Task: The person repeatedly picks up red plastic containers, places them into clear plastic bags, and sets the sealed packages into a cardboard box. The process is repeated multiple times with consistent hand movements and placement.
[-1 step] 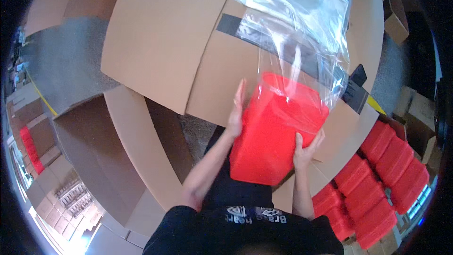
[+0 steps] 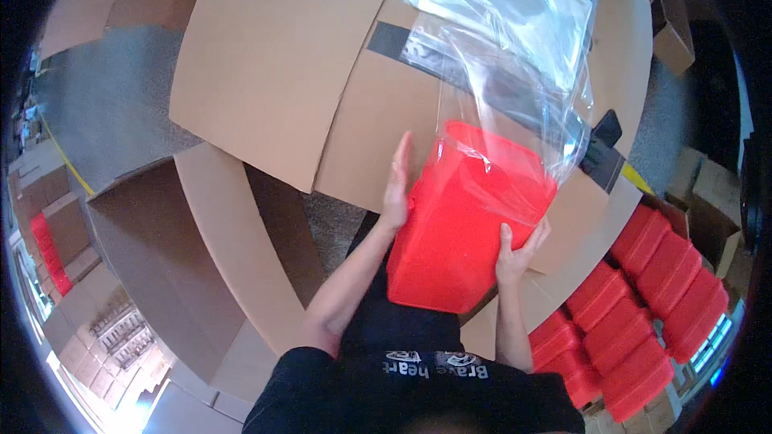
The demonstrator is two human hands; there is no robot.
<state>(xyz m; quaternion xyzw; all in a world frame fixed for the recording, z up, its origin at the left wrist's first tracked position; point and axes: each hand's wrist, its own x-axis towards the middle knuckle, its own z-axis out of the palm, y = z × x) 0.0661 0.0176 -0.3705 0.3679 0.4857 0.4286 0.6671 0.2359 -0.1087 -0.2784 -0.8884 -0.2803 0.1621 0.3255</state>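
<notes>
A red plastic bin (image 2: 460,233) lies tilted in front of my body, its far rim inside the mouth of a clear plastic bag (image 2: 482,104). My left hand (image 2: 397,185) is flat along the bin's left side, its fingers stretched out and pointing away from me. On the other side my right hand (image 2: 521,251) grips the bin's right edge, thumb on the upper face and fingers round the side. The bag spreads away from me over flat brown cardboard (image 2: 378,128), with more clear plastic bags (image 2: 507,0) beyond it.
Several red bins (image 2: 635,329) stand stacked in rows at the lower right. A black object (image 2: 609,128) and dark tape (image 2: 389,38) are on the cardboard. An open carton (image 2: 177,265) stands at my left. More boxes (image 2: 708,193) line the right.
The bin and both my hands have shifted very slightly to the left in the picture, with the whole scene. My grip looks the same.
</notes>
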